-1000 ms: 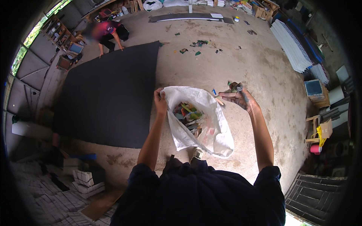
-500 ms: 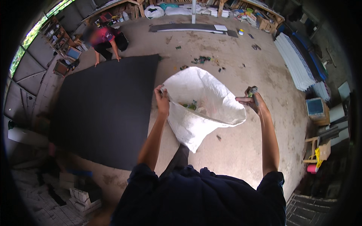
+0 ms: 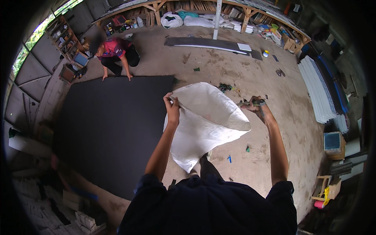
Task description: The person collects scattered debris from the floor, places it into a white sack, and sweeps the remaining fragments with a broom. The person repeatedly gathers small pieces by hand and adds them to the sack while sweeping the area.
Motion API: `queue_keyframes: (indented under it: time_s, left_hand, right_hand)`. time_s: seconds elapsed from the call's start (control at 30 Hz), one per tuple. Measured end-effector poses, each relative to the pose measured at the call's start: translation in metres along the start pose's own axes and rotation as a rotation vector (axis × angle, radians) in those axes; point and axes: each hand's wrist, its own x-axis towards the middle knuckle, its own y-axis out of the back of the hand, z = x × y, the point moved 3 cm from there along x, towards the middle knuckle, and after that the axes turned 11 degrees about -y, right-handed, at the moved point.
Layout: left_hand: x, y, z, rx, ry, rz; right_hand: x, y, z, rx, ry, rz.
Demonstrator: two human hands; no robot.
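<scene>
White sack (image 3: 196, 139), one, open-mouthed: left hand (image 3: 171, 110) grips its left rim; right hand (image 3: 257, 109) is at the right rim, contact unclear. Black sheet (image 3: 113, 129), one, large: lies flat on the floor (image 3: 282, 94); a co-worker (image 3: 115, 49) crouches touching its far edge. Dark green scraps (image 3: 224, 87): lie beyond the sack. White sheets (image 3: 315, 92), stacked: near the floor's right edge. Wooden bench (image 3: 246, 24): lines the far edge.

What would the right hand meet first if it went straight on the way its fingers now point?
The right hand would likely meet the white sack first, at its open rim; depth is unclear, so they may be touching.
</scene>
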Motion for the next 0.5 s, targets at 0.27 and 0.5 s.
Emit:
queue_keyframes:
  time_s: [0.27, 0.5]
  left_hand:
    - [0.174, -0.048, -0.014, 0.162, -0.206, 0.104]
    - [0.304, -0.083, -0.032, 0.23, -0.247, 0.166]
  right_hand:
    - [0.202, 0.078, -0.036, 0.164, 0.169, 0.112]
    - [0.353, 0.114, -0.093, 0.094, 0.143, 0.149]
